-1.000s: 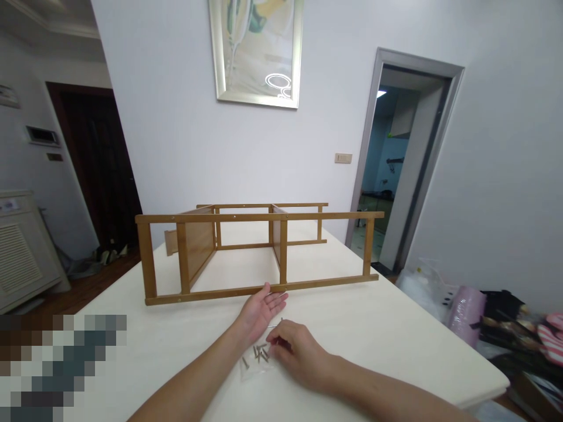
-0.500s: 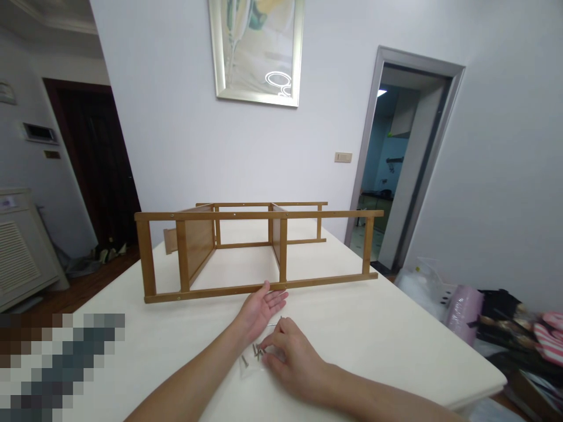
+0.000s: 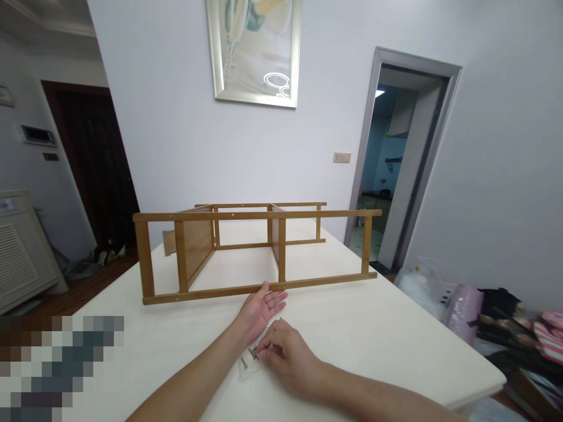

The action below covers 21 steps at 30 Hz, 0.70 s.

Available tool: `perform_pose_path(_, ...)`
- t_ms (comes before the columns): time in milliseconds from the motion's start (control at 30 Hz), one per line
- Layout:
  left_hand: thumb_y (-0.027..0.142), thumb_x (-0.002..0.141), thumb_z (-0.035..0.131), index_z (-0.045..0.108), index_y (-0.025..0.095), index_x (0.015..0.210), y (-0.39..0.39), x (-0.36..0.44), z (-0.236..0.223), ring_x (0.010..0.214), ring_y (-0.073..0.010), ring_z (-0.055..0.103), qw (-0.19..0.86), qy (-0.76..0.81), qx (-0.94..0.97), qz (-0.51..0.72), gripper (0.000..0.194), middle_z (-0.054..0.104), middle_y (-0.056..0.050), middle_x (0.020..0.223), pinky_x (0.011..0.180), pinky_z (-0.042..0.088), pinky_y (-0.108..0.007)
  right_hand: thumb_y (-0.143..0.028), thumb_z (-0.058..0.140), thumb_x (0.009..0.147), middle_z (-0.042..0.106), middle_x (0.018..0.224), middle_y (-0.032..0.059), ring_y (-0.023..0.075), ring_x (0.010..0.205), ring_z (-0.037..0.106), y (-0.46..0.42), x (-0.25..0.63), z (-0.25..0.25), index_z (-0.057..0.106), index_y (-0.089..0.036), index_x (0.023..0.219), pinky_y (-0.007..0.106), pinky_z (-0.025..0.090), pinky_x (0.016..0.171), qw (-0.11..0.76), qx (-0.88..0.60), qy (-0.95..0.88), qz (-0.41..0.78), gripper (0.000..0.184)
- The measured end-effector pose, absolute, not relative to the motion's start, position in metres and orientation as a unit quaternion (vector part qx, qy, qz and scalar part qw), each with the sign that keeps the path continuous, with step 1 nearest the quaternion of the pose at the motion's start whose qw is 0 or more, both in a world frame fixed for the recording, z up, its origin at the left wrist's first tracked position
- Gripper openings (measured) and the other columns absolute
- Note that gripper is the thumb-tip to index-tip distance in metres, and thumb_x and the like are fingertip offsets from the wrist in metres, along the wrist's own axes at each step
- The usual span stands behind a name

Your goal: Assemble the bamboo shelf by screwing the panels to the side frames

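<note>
My left hand (image 3: 259, 310) lies palm up with fingers stretched out, its fingertips at the lower front rail of a brown wooden shelf frame (image 3: 233, 291). The frame rests on its side, with two panels between its ladder-like sides. Beside my left wrist, my right hand (image 3: 288, 354) is closed in a pinch over a small group of screws (image 3: 252, 353); its fingertips appear to grip one, partly hidden. Under the screws is a clear plastic bag (image 3: 250, 372). A thin metal rod shows just beyond my right hand, mostly covered by it.
The white table (image 3: 373, 334) carries the frame, and a small wooden piece (image 3: 169, 242) lies behind its left end. To the right, on the floor, sit a pink wrapped roll (image 3: 461, 313) and assorted bags. A doorway (image 3: 396, 164) opens at the back right.
My right hand has moved slightly left over the screws, and its fingers have closed together there. My left hand stays at the rail. The frame has not moved.
</note>
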<state>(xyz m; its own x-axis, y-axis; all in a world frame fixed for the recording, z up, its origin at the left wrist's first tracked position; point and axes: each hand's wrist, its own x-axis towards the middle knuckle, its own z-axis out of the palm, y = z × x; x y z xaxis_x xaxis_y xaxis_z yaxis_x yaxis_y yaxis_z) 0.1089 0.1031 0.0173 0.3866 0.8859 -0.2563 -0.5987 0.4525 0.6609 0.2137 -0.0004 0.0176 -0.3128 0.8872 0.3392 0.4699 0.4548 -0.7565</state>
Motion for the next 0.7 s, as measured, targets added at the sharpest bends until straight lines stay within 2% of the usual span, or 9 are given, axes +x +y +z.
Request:
perform_pose_path(100, 0.035, 0.09, 0.059, 0.054, 0.01, 0.102, 0.103, 0.109, 0.017, 0.109, -0.028, 0.066, 0.798, 0.305, 0.239, 0.462, 0.028, 0.066, -0.025, 0.117, 0.094, 0.054, -0.04, -0.012, 0.055, 0.08, 0.064, 0.074, 0.0001, 0.0142, 0.07, 0.056, 0.008, 0.221, 0.017, 0.066, -0.019, 0.078, 0.026, 0.045, 0.068, 0.429, -0.456, -0.714, 0.313, 0.014)
perform_pose_path(267, 0.032, 0.09, 0.06, 0.057, 0.012, 0.088, 0.102, 0.108, 0.016, 0.104, -0.0283, 0.069, 0.792, 0.277, 0.271, 0.471, 0.021, 0.07, -0.023, 0.106, 0.09, 0.055, -0.04, -0.03, 0.057, 0.085, 0.068, 0.083, 0.0036, 0.0163, 0.072, 0.059, 0.029, 0.249, 0.027, 0.068, -0.019, 0.097, 0.029, 0.048, 0.068, 0.515, -0.46, -0.641, 0.333, 0.02)
perform_pose_path(433, 0.021, 0.089, 0.061, 0.059, 0.013, 0.077, 0.098, 0.105, 0.016, 0.114, -0.0295, 0.063, 0.793, 0.244, 0.295, 0.475, 0.015, 0.072, -0.02, 0.105, 0.098, 0.051, -0.046, -0.048, 0.063, 0.081, 0.067, 0.076, 0.0027, 0.0157, 0.066, 0.058, 0.044, 0.275, 0.046, 0.069, -0.019, 0.086, 0.03, 0.05, 0.065, 0.555, -0.474, -0.6, 0.329, 0.03)
perform_pose_path(567, 0.016, 0.09, 0.058, 0.062, 0.012, 0.079, 0.097, 0.104, 0.018, 0.117, -0.0288, 0.061, 0.778, 0.26, 0.3, 0.486, 0.013, 0.072, -0.019, 0.107, 0.1, 0.049, -0.047, -0.047, 0.071, 0.075, 0.067, 0.074, 0.0023, 0.016, 0.067, 0.059, 0.055, 0.28, 0.046, 0.069, -0.018, 0.084, 0.03, 0.049, 0.065, 0.577, -0.474, -0.581, 0.323, 0.031)
perform_pose_path(700, 0.017, 0.092, 0.056, 0.065, 0.011, 0.083, 0.097, 0.105, 0.017, 0.117, -0.028, 0.061, 0.772, 0.259, 0.308, 0.492, 0.014, 0.071, -0.019, 0.11, 0.1, 0.049, -0.046, -0.041, 0.073, 0.074, 0.069, 0.075, 0.0021, 0.0162, 0.069, 0.062, 0.063, 0.275, 0.035, 0.068, -0.018, 0.079, 0.029, 0.05, 0.066, 0.585, -0.469, -0.589, 0.301, 0.024)
